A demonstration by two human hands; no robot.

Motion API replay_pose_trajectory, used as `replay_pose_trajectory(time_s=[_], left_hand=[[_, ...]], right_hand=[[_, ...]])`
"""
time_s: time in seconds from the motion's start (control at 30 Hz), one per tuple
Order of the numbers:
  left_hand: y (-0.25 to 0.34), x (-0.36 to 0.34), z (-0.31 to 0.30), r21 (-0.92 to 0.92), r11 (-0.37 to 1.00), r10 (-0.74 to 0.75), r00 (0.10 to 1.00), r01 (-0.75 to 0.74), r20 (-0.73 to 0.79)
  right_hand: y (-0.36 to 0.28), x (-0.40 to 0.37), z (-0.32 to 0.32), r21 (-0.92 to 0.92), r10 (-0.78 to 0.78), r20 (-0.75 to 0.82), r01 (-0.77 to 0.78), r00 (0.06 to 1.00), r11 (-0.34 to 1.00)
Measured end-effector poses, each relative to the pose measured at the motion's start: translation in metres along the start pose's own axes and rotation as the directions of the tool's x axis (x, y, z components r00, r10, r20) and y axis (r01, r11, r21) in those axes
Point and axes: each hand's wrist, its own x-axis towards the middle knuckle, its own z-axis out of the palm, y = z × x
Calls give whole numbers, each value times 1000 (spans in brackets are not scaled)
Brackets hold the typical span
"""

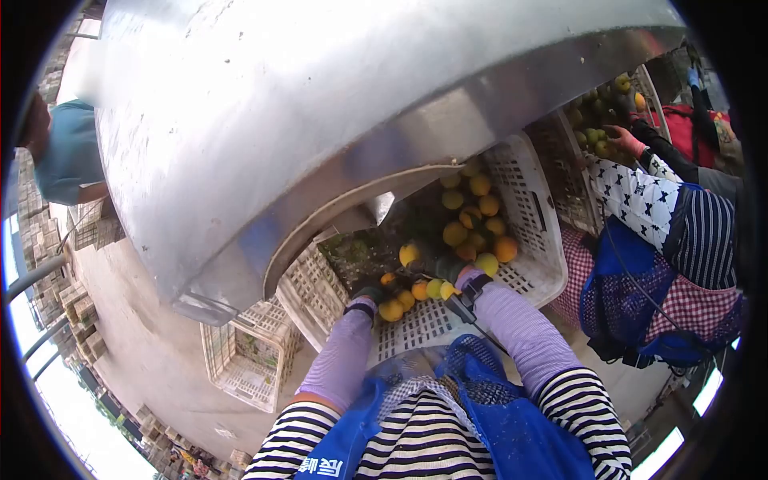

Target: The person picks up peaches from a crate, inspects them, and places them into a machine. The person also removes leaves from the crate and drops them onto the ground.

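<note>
A white slatted plastic crate [544, 232] stands in front of me, partly under a large metal housing. Round orange and yellow-green citrus-like fruit [455, 234] lies in it, mostly along the right side, with several pieces near the front wall. My left hand [370, 294], in a dark glove, reaches into the crate beside fruit at the front left. My right hand [450, 270], also dark-gloved, is among the fruit near the middle, close to one orange piece [410, 255]. The fingers of both hands are too dark and hidden to make out a grip.
The curved metal housing [320, 88] overhangs the crate's far side. Another crate [250, 360] stands on the floor at left. On the right, a co-worker's pink-gloved hand [626, 142] is at another fruit crate [564, 164]. A person in teal [70, 152] is at far left.
</note>
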Motion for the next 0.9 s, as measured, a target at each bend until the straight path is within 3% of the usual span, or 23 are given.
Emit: replay_pose_trajectory(time_s=[0.03, 0.07, 0.1, 0.2, 0.27, 0.37, 0.43, 0.47, 0.57, 0.6, 0.7, 0.8, 0.9], left_hand=[[4, -1, -12, -102, 994, -30, 988, 46, 152], [5, -1, -5, -181, 980, -86, 996, 85, 3], [10, 1, 9, -244, 970, 11, 999, -20, -35], [22, -6, 34, -344, 902, 235, 965, -261, -115], [33, -38, 24, -319, 885, 323, 941, -339, -102], [8, -12, 15, -572, 748, 332, 936, -337, -117], [26, -54, -7, -878, 334, 413, 890, -344, -192], [40, -85, -22, -946, 85, 438, 865, -312, -245], [79, -175, -60, -928, -155, 671, 652, -340, -351], [86, -192, -66, -912, -180, 658, 645, -368, -389], [87, -218, -70, -876, -211, 642, 614, -434, -459], [83, -216, -67, -870, -201, 664, 591, -449, -458], [118, -259, -90, -883, -206, 574, 680, -421, -457]], right_hand=[[-7, -14, -14, 175, 32, 51, -40, 998, 984], [-12, -23, -26, 312, 53, 78, -75, 996, 947], [-25, -33, -44, 541, 144, 304, -295, 942, 788], [-19, -63, -38, 733, 88, 194, -204, 977, 649], [-59, -83, -28, 632, -5, -21, 18, 1000, 775], [-63, -79, -22, 345, -271, -222, 335, 937, 877], [-97, -99, -28, 468, -345, -235, 416, 909, 780], [-108, -104, -28, 378, -402, -244, 468, 883, 799], [-132, -115, -31, 89, -549, -243, 582, 800, 808], [-143, -121, -35, -22, -605, -297, 628, 739, 778], [-155, -129, -28, -306, -640, -498, 572, 585, 761], [-177, -140, -22, -62, -530, -562, 607, 635, 793], [-190, -128, -22, 208, -397, -605, 618, 691, 758]])
